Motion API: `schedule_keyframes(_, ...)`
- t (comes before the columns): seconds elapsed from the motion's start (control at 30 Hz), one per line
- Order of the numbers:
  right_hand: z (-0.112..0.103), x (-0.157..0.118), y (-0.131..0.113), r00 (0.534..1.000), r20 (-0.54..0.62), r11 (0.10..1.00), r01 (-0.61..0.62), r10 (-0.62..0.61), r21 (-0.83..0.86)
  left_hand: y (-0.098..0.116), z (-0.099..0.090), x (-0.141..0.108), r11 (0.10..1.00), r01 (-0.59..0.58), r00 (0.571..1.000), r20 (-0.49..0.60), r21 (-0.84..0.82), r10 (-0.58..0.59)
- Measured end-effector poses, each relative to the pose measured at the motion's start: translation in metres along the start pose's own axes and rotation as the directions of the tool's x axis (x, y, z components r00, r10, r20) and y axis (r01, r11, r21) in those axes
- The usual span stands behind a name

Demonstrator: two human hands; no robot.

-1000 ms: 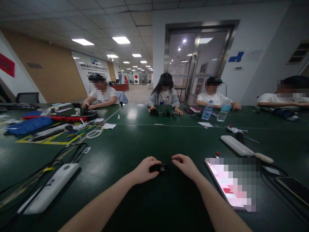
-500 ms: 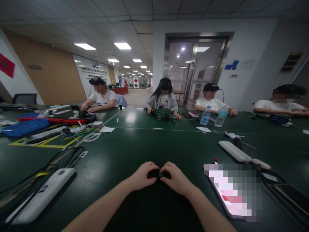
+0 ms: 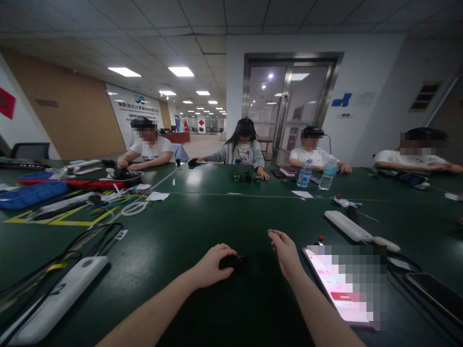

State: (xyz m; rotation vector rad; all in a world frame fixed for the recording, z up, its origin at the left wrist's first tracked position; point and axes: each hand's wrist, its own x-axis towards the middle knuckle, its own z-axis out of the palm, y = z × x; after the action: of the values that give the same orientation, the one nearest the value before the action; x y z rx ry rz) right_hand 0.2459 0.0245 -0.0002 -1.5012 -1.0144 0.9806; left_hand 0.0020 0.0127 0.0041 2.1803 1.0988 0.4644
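My left hand [image 3: 216, 265] is closed around a small black object [image 3: 239, 261] that rests on the dark green tabletop [image 3: 202, 308]; its kind is too dark to make out, and part of it is hidden under my fingers. Raised to the right and apart from that object, my right hand [image 3: 288, 253] pinches thumb and forefinger together. A tiny greyish piece [image 3: 269, 231] shows at the fingertips, too small to name.
A lit phone [image 3: 336, 289] lies right of my right hand, a white power strip [image 3: 347, 226] behind it. Another white strip [image 3: 68, 294] with black cables is at left. Two water bottles [image 3: 304, 174] stand farther back. Several people wearing headsets sit across the table.
My right hand has left the black object and moved right and up, with a tiny piece in its pinch. My left hand stays on the object. One person opposite has stretched an arm sideways.
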Motion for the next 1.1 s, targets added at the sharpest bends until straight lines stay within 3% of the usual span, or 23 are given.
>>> schedule_keyframes(0.43, -0.002, 0.01, 0.014, 1.0, -0.021, 0.999, 0.022, -0.023, -0.028, -0.004, 0.002, 0.002, 1.0, -0.02, 1.0, -0.007, 0.006, 0.02)
schedule_keyframes(0.7, -0.003, -0.002, -0.004, 0.995, -0.066, 0.997, -0.077, 0.076, -0.013, -0.005, 0.002, 0.0, 0.999, -0.026, 1.0, -0.008, -0.029, 0.026)
schedule_keyframes(0.8, -0.002, -0.005, -0.006, 0.998, -0.056, 0.998, 0.005, -0.009, -0.07, -0.007, 0.002, 0.0, 0.999, -0.021, 1.0, -0.007, -0.026, 0.02)
schedule_keyframes(0.93, 0.005, -0.011, -0.005, 0.966, 0.13, 0.958, 0.244, -0.225, -0.15, -0.012, 0.006, 0.002, 0.999, -0.043, 0.999, -0.025, 0.0, 0.043)
schedule_keyframes(1.1, 0.016, -0.031, -0.014, 0.818, 0.49, 0.824, 0.481, -0.301, -0.299, -0.017, 0.008, 0.004, 0.997, -0.075, 0.996, -0.044, 0.029, 0.077)
